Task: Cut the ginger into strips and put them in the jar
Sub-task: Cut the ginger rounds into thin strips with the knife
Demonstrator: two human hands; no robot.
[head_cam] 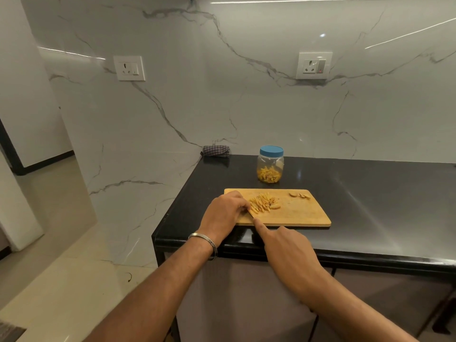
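A wooden cutting board lies on the black counter near its front edge. A pile of yellow ginger strips sits on the board's left half. My left hand rests on the board's left end, its curled fingers holding the ginger at the pile's left edge. What lies under the fingers is hidden. My right hand is at the counter's front edge with its index finger stretched along a knife. Only a sliver of blade shows beside the pile. A clear jar with a blue lid stands behind the board, partly filled with strips.
A few ginger offcuts lie at the board's far right corner. A folded checked cloth sits against the marble wall at the counter's back left. The black counter runs on to the right. To the left, past the counter's end, is open floor.
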